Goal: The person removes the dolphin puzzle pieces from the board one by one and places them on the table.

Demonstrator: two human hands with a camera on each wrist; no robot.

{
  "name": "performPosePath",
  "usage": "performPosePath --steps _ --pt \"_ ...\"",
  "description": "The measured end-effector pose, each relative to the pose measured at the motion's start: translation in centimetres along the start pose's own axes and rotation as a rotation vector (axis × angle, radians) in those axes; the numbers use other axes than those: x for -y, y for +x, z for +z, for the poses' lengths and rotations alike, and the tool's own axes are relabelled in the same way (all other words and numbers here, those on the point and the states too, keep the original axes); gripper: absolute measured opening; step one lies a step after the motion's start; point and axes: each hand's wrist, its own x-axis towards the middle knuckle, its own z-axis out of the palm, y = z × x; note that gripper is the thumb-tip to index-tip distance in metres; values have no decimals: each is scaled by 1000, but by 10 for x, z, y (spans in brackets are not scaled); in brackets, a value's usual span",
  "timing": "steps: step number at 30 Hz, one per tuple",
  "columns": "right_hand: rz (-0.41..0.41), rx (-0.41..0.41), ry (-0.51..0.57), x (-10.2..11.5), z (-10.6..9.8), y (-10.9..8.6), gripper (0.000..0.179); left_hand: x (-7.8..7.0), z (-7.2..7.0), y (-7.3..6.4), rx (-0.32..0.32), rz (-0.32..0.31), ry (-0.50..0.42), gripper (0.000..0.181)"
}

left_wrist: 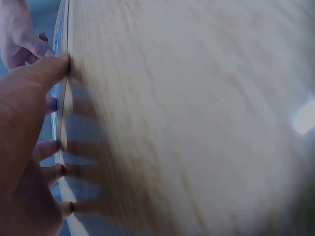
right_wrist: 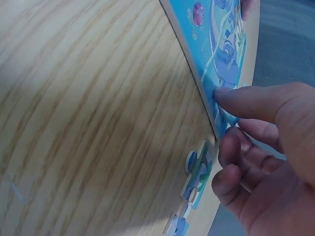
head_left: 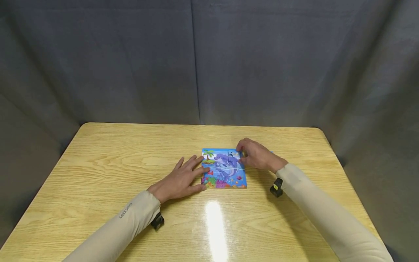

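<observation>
A jigsaw puzzle (head_left: 226,174) with dolphins, a palm tree and coral lies flat in a shallow board on the table. My left hand (head_left: 181,182) is spread at its left side, fingertips on the puzzle's edge and thumb near the lower left corner. At the upper right corner, my right hand (head_left: 258,154) pinches a puzzle piece (head_left: 232,154) that sits slightly proud of the picture. In the right wrist view, the thumb (right_wrist: 246,101) presses at the board's edge with the other fingers curled beneath it. Those fingers partly hide the piece.
Loose puzzle pieces (right_wrist: 199,174) lie on the table beyond the board's right corner, mostly hidden by the right hand in the head view. The wooden table (head_left: 131,153) has rounded far corners. Grey curtains (head_left: 131,65) hang behind it and at both sides.
</observation>
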Motion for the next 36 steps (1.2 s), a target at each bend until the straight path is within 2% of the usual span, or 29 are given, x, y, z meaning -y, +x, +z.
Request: performPosePath --steps 7,11,19,29,36 --pt "11 -4 -4 -1 0 -2 42 -1 -1 1 -10 7 2 61" --pt "8 -5 16 -1 0 -4 34 -2 -1 1 -2 4 -2 61" --pt "3 -67 76 1 -7 -8 13 -1 -1 1 -10 8 -3 61" --pt "-15 -66 125 1 -13 -14 10 -1 0 -1 -15 9 -19 61" --pt "13 -64 149 -5 -20 -22 11 -1 0 -1 -18 12 -1 61"
